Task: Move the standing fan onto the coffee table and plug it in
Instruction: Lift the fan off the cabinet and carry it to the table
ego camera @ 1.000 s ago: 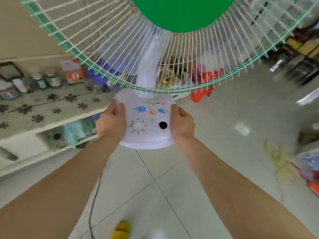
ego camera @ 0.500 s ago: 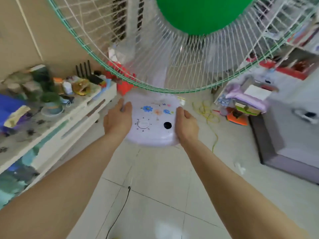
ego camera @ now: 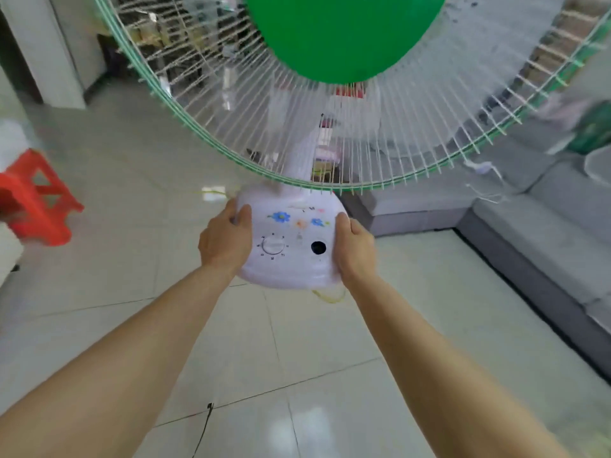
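I hold the fan off the floor in front of me. Its white base (ego camera: 291,246) carries flower stickers, a round dial and a black hole. My left hand (ego camera: 224,241) grips the base's left edge and my right hand (ego camera: 355,247) grips its right edge. Above them the white wire cage with a green rim (ego camera: 205,127) and a green centre cap (ego camera: 340,34) fills the top of the view. A thin black cord (ego camera: 203,428) trails over the floor tiles below. No coffee table shows.
A red plastic stool (ego camera: 36,200) stands at the left on the pale tiled floor. A grey sofa (ego camera: 542,239) runs along the right side. A white pillar (ego camera: 43,51) and a dark doorway lie at the far left back.
The view has swung to the right with the fan: the cluttered white shelf unit on the left has gone out of sight, and the red stool and grey sofa have come in. Both hands keep the same grip.
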